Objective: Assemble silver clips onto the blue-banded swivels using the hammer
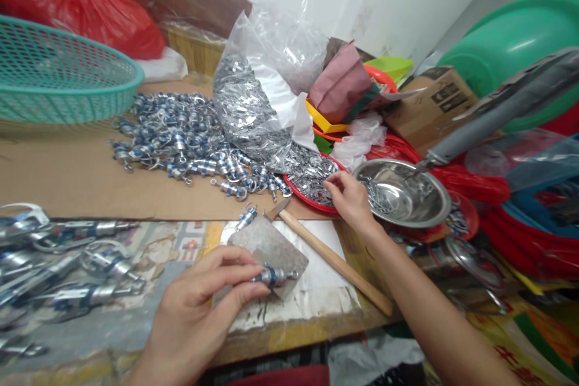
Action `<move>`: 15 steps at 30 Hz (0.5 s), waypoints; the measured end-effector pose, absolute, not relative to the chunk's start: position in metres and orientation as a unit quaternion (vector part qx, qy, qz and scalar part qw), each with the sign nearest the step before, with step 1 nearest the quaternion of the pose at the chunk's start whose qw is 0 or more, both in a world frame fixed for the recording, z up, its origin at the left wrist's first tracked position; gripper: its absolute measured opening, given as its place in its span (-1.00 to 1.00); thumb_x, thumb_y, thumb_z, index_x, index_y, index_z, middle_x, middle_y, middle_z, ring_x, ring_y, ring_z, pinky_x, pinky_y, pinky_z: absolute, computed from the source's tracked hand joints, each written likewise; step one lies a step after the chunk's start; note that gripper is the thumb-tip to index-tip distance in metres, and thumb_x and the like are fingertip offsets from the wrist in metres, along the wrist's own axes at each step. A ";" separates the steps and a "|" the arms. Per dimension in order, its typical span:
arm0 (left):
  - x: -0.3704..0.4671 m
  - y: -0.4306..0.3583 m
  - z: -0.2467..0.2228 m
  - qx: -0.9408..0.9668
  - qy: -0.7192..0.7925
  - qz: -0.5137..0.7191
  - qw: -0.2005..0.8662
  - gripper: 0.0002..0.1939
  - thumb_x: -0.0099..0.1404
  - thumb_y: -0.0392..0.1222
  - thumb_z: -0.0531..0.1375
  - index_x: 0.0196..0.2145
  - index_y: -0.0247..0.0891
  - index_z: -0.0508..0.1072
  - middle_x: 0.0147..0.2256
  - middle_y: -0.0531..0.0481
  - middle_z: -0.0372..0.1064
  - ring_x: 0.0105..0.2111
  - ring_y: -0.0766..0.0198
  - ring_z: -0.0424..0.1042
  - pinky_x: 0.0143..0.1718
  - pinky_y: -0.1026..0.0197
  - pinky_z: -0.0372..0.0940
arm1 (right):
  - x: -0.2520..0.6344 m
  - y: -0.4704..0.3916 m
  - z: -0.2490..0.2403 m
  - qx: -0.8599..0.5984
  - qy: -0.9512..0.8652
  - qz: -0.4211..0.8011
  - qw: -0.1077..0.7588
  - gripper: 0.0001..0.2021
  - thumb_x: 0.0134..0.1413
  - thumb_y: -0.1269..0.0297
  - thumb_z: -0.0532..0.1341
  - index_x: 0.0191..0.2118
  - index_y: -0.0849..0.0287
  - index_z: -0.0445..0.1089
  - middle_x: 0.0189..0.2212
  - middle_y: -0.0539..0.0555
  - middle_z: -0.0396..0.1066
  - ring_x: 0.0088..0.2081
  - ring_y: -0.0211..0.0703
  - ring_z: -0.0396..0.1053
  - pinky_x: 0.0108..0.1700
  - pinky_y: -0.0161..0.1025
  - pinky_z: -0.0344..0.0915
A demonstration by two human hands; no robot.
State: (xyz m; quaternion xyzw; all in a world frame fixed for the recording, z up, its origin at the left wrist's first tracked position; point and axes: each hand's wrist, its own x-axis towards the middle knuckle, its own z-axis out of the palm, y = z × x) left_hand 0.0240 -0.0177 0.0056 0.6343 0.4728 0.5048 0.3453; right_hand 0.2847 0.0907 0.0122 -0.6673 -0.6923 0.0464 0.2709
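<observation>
Between the thumb and fingers of my left hand is a blue and silver metal fitting, held above a grey metal block. My right hand reaches over a red plate heaped with small silver metal pieces. Its thumb and fingertips are pinched together at the edge of the pile; whatever may be between them is too small to make out. A hammer with a wooden handle lies beside the block, its head near the block's top corner. One more fitting lies just behind the block.
A pile of fittings covers the cardboard, with more fittings at left. Behind stand a teal basket and a clear bag of metal pieces. A steel bowl sits right, under a grey-handled tool.
</observation>
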 end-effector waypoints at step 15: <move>0.029 -0.020 -0.004 0.558 0.510 0.500 0.423 -0.84 -0.03 -0.28 0.35 -0.41 -0.12 0.54 -0.55 0.16 0.47 -0.51 0.32 0.44 -0.41 0.36 0.33 | 0.192 -0.010 0.021 -0.395 -0.728 0.291 0.479 -0.83 -0.01 0.58 0.20 -0.41 0.19 0.50 -0.46 0.07 0.48 -0.38 -0.23 0.44 -0.31 -0.33 0.39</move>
